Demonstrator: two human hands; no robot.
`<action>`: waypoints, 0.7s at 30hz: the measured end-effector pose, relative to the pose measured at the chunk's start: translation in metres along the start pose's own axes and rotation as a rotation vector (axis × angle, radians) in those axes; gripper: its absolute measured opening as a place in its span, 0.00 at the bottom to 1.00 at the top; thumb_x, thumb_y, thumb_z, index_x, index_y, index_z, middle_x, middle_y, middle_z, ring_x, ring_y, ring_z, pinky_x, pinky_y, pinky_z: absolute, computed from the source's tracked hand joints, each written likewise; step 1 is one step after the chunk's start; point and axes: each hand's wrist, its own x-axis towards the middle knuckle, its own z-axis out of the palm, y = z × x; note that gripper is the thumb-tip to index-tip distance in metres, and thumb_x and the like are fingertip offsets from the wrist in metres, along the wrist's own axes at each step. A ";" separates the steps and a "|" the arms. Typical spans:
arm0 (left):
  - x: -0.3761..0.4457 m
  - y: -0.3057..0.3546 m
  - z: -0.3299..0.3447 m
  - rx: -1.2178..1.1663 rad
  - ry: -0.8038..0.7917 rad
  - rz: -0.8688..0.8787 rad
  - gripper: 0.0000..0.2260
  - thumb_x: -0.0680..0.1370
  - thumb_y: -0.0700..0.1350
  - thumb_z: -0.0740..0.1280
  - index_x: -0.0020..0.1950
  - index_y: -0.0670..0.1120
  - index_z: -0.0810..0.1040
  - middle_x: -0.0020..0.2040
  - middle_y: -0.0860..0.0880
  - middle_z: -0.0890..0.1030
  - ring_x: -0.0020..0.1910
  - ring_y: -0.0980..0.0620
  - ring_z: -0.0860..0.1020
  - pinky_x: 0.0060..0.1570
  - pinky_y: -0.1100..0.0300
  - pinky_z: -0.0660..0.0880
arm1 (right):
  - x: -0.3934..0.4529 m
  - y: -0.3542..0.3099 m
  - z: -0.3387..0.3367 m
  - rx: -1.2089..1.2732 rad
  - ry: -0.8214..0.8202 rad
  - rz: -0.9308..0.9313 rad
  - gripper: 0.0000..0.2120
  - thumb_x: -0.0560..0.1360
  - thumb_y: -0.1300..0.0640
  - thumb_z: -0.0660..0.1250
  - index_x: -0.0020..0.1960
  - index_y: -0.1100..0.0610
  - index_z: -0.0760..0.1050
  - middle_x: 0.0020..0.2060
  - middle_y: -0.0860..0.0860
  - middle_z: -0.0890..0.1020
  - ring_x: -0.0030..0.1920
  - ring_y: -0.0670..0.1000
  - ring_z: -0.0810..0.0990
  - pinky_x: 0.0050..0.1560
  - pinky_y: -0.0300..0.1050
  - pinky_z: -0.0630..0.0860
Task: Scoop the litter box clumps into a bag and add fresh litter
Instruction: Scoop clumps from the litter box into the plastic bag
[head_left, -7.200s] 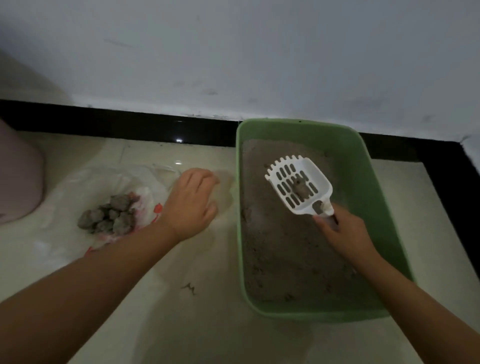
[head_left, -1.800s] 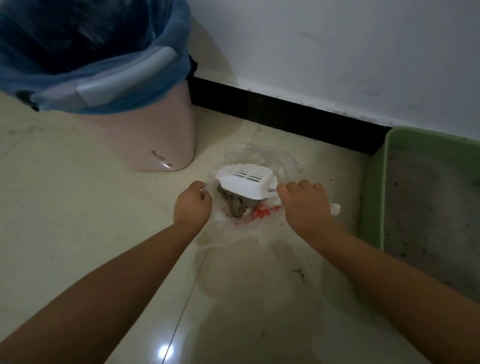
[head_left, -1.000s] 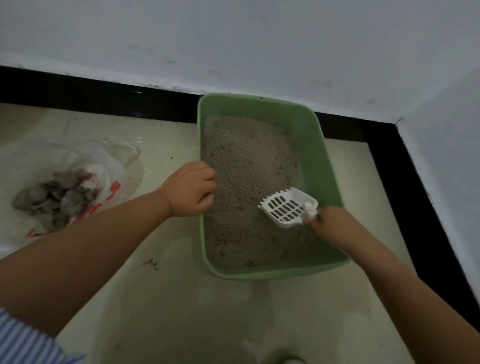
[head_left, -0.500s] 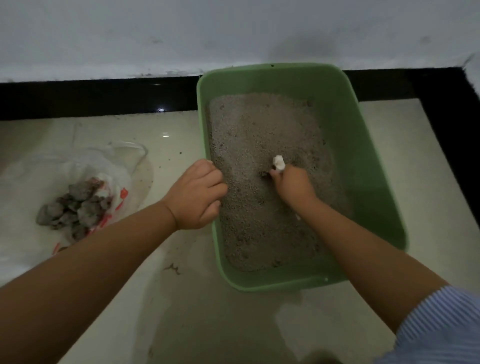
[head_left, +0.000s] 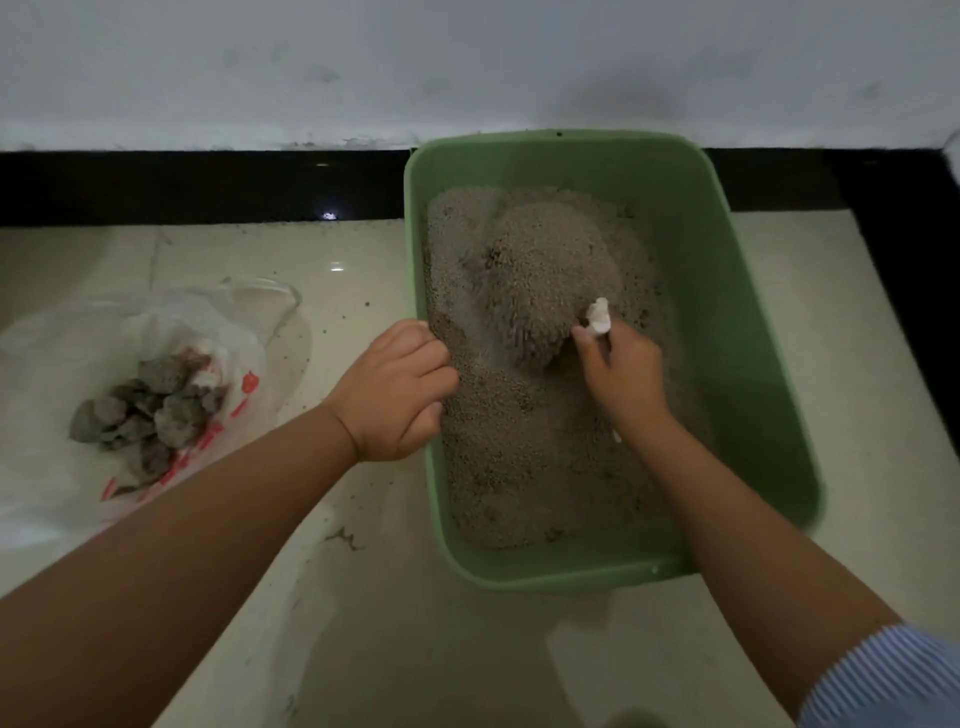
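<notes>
The scoop (head_left: 598, 315) handle was gripped by the right hand (head_left: 621, 375), its head buried under a heap of litter (head_left: 545, 280) inside the box (head_left: 727, 312). The box's left rim was gripped by the curled left hand (head_left: 397, 389). Clumps (head_left: 148, 410) lay on the bag (head_left: 62, 338), well left of both hands.
</notes>
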 end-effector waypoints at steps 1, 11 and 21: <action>0.000 0.000 0.000 -0.002 -0.003 -0.003 0.02 0.70 0.44 0.52 0.40 0.46 0.62 0.32 0.42 0.72 0.38 0.46 0.63 0.55 0.52 0.64 | -0.002 0.001 -0.006 0.018 0.037 0.019 0.17 0.79 0.58 0.60 0.32 0.54 0.60 0.26 0.44 0.62 0.28 0.40 0.61 0.28 0.33 0.61; 0.003 0.005 -0.009 0.033 -0.036 -0.028 0.07 0.69 0.44 0.53 0.38 0.42 0.67 0.32 0.41 0.72 0.39 0.45 0.63 0.53 0.51 0.64 | -0.029 0.002 -0.029 -0.083 -0.031 -0.054 0.15 0.78 0.55 0.60 0.54 0.67 0.75 0.39 0.60 0.78 0.39 0.50 0.70 0.36 0.37 0.57; 0.003 0.011 -0.011 0.095 -0.036 -0.075 0.12 0.68 0.44 0.54 0.32 0.39 0.73 0.31 0.41 0.73 0.38 0.45 0.62 0.55 0.51 0.64 | -0.043 0.005 -0.049 -0.077 -0.112 -0.043 0.13 0.78 0.56 0.61 0.36 0.55 0.65 0.26 0.44 0.64 0.28 0.40 0.62 0.30 0.31 0.59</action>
